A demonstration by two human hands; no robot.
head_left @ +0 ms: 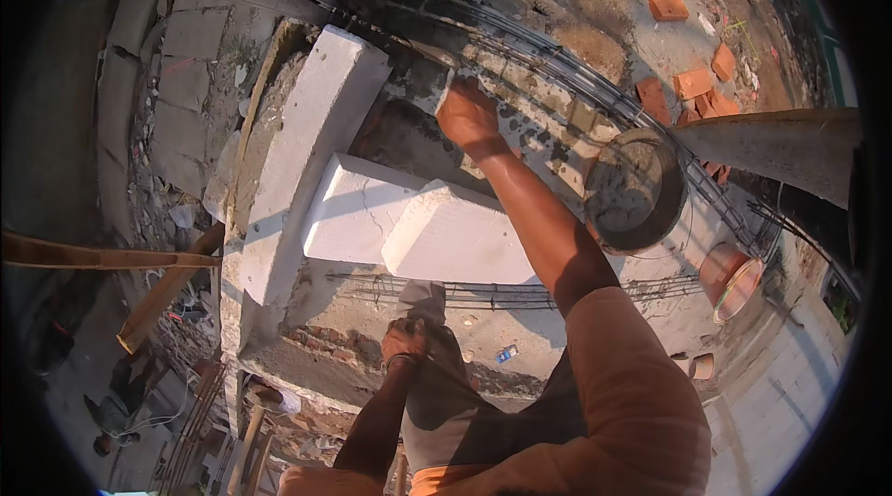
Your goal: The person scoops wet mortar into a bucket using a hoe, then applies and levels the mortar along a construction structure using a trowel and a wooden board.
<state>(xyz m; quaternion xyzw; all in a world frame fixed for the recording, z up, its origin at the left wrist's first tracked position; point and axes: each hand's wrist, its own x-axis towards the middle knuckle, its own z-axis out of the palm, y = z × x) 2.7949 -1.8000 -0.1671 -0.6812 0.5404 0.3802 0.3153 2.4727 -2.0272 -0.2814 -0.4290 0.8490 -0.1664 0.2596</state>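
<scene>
My right hand reaches forward over a wet mortar bed, beyond two white blocks. Its fingers are closed on something narrow and pale that I cannot make out. My left hand rests on my trouser leg with loosely bent fingers and holds nothing visible. One white block lies on the wall, cracked across its face. A second white block sits against its right end, partly behind my right forearm. To their left stands a long white block. A round dark pan with grey mortar stands right of my forearm.
Steel rods run along the wall's far side, and thinner rods lie near my legs. An orange-brown bucket lies tipped at right. Loose red bricks are scattered far right. Timber juts in at left beside rubble.
</scene>
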